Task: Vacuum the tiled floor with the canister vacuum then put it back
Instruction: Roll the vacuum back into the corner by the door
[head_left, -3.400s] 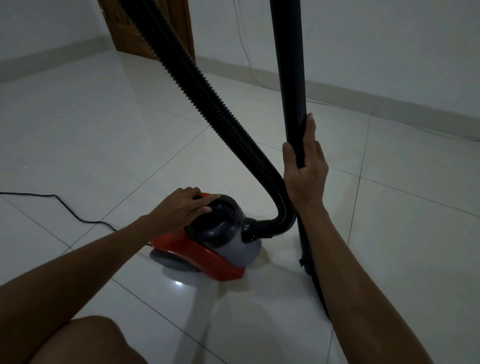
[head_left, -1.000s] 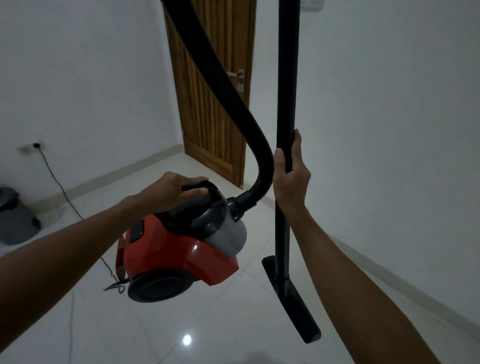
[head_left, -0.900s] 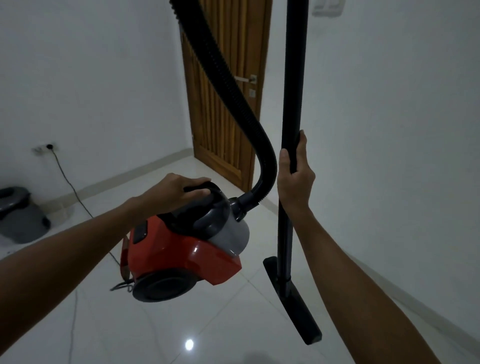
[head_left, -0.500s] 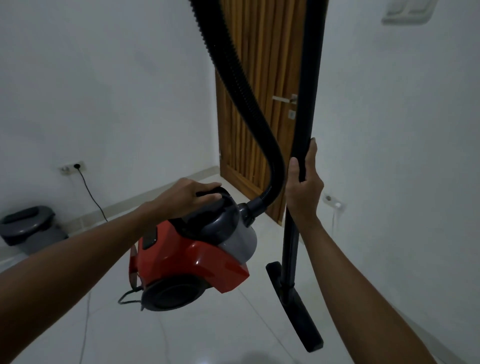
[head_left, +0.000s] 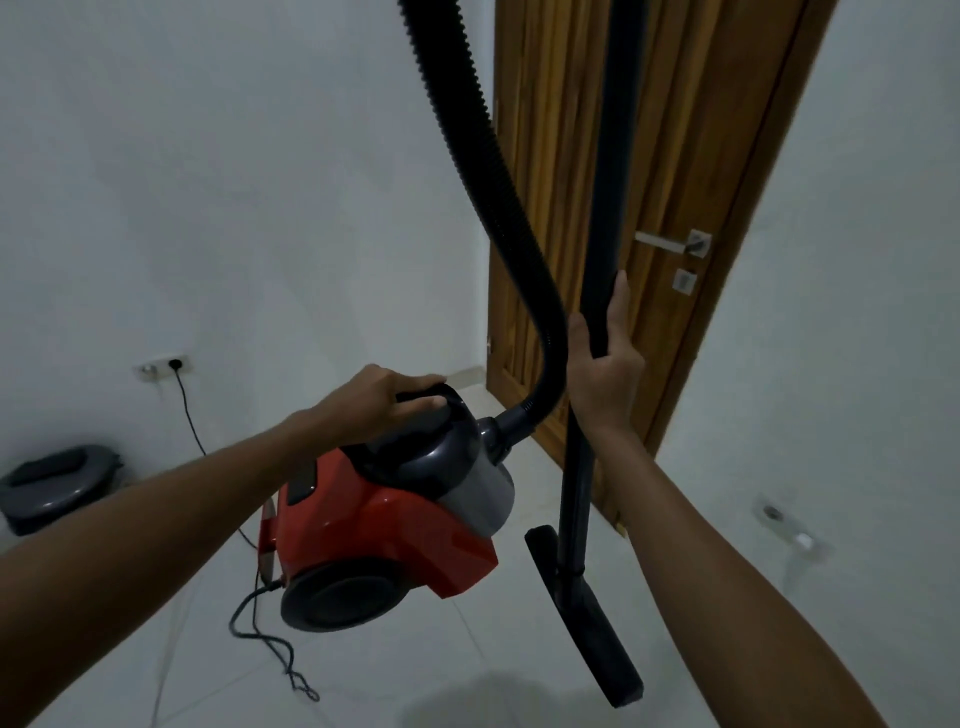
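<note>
The red and grey canister vacuum (head_left: 384, 535) hangs in the air above the white tiled floor (head_left: 467, 670). My left hand (head_left: 379, 400) grips its black top handle. A ribbed black hose (head_left: 488, 171) curves up from its front and out of the top of the frame. My right hand (head_left: 605, 369) is closed around the upright black wand (head_left: 605, 208), whose flat floor nozzle (head_left: 587, 618) hangs just above the tiles. The vacuum's black power cord (head_left: 270, 639) trails from its rear down to the floor.
A closed wooden door (head_left: 670, 130) with a metal lever handle (head_left: 675, 243) stands right behind the wand. The cord runs to a wall socket (head_left: 163, 365) at the left. A grey lidded bin (head_left: 49, 483) sits by the left wall. Another low socket (head_left: 789, 530) is on the right wall.
The vacuum was lifted off the floor by its handle and carried, wand upright beside it, towards the wooden door. The door and left wall now appear much closer.
</note>
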